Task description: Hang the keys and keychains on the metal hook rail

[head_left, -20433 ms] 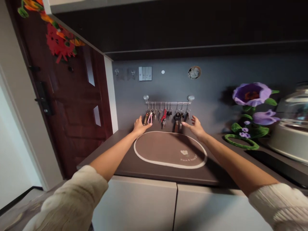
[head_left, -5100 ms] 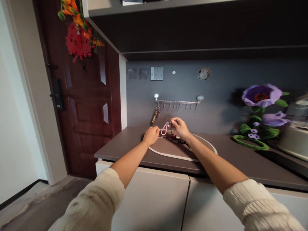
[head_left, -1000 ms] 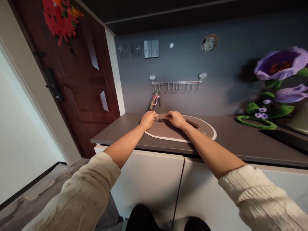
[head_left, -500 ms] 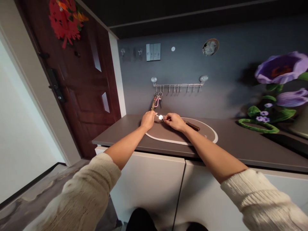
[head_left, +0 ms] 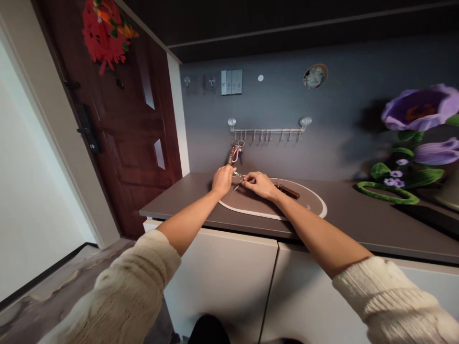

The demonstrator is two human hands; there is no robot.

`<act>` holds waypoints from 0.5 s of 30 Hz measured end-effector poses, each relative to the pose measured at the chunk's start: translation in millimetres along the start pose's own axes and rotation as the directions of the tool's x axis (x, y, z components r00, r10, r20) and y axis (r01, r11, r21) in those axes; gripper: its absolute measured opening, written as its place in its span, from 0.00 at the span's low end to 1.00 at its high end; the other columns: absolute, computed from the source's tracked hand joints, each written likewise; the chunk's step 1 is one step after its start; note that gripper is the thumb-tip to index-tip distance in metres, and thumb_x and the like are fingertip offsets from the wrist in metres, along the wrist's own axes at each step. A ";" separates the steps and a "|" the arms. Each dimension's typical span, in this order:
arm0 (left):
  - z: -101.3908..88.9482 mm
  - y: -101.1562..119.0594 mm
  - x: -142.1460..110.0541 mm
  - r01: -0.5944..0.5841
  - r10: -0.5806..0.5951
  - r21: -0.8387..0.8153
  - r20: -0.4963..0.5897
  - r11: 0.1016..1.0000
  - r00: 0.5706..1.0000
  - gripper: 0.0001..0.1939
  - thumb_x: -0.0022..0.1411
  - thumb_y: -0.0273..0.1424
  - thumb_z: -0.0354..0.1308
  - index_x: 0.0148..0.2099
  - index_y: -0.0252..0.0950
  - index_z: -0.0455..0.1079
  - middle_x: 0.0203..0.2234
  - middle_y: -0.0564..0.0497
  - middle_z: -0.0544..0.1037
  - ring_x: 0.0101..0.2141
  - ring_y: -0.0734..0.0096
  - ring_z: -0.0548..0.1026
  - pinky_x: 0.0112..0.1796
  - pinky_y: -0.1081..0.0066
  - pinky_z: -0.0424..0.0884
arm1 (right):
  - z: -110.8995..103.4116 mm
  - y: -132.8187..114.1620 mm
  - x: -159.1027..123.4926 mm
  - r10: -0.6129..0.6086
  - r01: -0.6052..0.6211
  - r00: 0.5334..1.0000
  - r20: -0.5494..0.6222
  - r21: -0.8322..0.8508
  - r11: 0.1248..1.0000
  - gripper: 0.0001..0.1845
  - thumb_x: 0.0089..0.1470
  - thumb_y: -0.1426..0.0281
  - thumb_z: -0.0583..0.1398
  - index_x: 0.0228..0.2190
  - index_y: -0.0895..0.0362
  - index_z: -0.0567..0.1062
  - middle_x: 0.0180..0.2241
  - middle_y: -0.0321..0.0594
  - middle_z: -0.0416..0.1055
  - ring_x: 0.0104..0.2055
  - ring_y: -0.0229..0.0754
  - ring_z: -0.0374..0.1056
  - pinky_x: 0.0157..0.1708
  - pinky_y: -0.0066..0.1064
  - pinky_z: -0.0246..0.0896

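Observation:
Above the oval mat [head_left: 244, 205], a small bunch of keys [head_left: 237, 187] hangs between my two hands. My left hand [head_left: 223, 180] is closed, its fingertips pinching a thin silver piece of the bunch. My right hand [head_left: 261, 185] is closed too, thumb and forefinger pinching the bunch near its ring; the exact grip is too small to make out. Just right of that hand, a dark brown key fob [head_left: 289, 191] with a metal ring lies on the mat. Behind my left hand, a keychain with a pink loop [head_left: 235, 155] hangs from the wall rail.
A clear hook rail [head_left: 268, 130] is fixed to the grey wall by suction cups. Purple artificial flowers [head_left: 418, 112] stand on the counter [head_left: 353, 215] at the right. A dark red door [head_left: 139, 143] is at the left, and a dark cabinet [head_left: 287, 21] overhangs the counter.
The bright glint on the keys is gone, and a key now dangles below my hands. Both hands keep nearly the same place. The whole view has shifted slightly.

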State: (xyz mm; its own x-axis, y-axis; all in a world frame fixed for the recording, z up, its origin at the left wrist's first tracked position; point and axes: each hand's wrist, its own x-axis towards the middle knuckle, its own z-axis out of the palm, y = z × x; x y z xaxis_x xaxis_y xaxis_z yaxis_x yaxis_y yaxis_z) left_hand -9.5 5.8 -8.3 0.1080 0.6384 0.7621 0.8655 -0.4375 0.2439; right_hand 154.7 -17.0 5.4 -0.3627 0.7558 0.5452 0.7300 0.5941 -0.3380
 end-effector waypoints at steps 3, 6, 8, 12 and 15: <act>-0.6 0.3 -0.1 0.005 -0.005 -0.008 -0.011 1.000 1.000 0.17 0.65 0.35 0.38 0.33 0.35 0.65 0.30 0.48 0.73 0.34 0.71 0.69 0.35 0.72 0.60 | 2.4 3.6 1.2 -0.018 0.018 1.000 -0.003 -0.005 1.000 0.08 0.46 0.65 0.57 0.26 0.57 0.73 0.29 0.37 0.72 0.30 0.36 0.64 0.34 0.27 0.54; -1.7 1.0 -0.3 0.015 -0.016 -0.018 -0.018 1.000 1.000 0.17 0.65 0.34 0.37 0.33 0.36 0.65 0.30 0.48 0.73 0.34 0.71 0.69 0.35 0.72 0.60 | 4.6 8.1 2.3 -0.038 0.038 0.999 -0.020 -0.015 0.999 0.09 0.48 0.66 0.56 0.26 0.57 0.74 0.28 0.38 0.72 0.30 0.36 0.63 0.33 0.26 0.54; -2.4 1.4 -0.3 0.021 -0.022 -0.022 -0.019 1.000 1.000 0.17 0.66 0.35 0.37 0.32 0.35 0.65 0.30 0.48 0.73 0.34 0.71 0.69 0.35 0.72 0.60 | 4.4 9.1 2.5 -0.047 0.046 0.999 -0.028 -0.016 0.999 0.10 0.48 0.66 0.55 0.27 0.57 0.74 0.28 0.38 0.72 0.30 0.36 0.63 0.33 0.26 0.54; -3.0 1.5 0.1 0.033 -0.033 -0.019 -0.024 0.999 0.999 0.18 0.66 0.35 0.36 0.33 0.35 0.64 0.30 0.48 0.73 0.33 0.70 0.69 0.34 0.72 0.60 | 0.1 6.8 2.1 -0.035 0.035 0.998 -0.057 0.001 0.999 0.10 0.49 0.66 0.55 0.29 0.58 0.74 0.29 0.39 0.71 0.31 0.36 0.63 0.34 0.26 0.55; -2.6 0.9 0.2 0.039 -0.039 -0.015 -0.029 0.999 0.999 0.18 0.66 0.34 0.36 0.34 0.35 0.65 0.31 0.47 0.74 0.34 0.70 0.69 0.34 0.72 0.60 | -3.9 5.6 2.3 0.011 -0.007 0.995 -0.104 0.038 0.999 0.10 0.49 0.67 0.55 0.29 0.58 0.74 0.31 0.39 0.71 0.31 0.36 0.63 0.35 0.26 0.55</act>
State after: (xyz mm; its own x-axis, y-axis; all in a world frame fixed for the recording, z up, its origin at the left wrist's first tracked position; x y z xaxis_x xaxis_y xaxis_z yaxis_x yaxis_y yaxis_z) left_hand -10.0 3.9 -6.3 0.0596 0.6366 0.7689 0.8615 -0.4219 0.2826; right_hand 160.2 -13.0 7.8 -0.2930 0.7295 0.6180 0.7099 0.5990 -0.3705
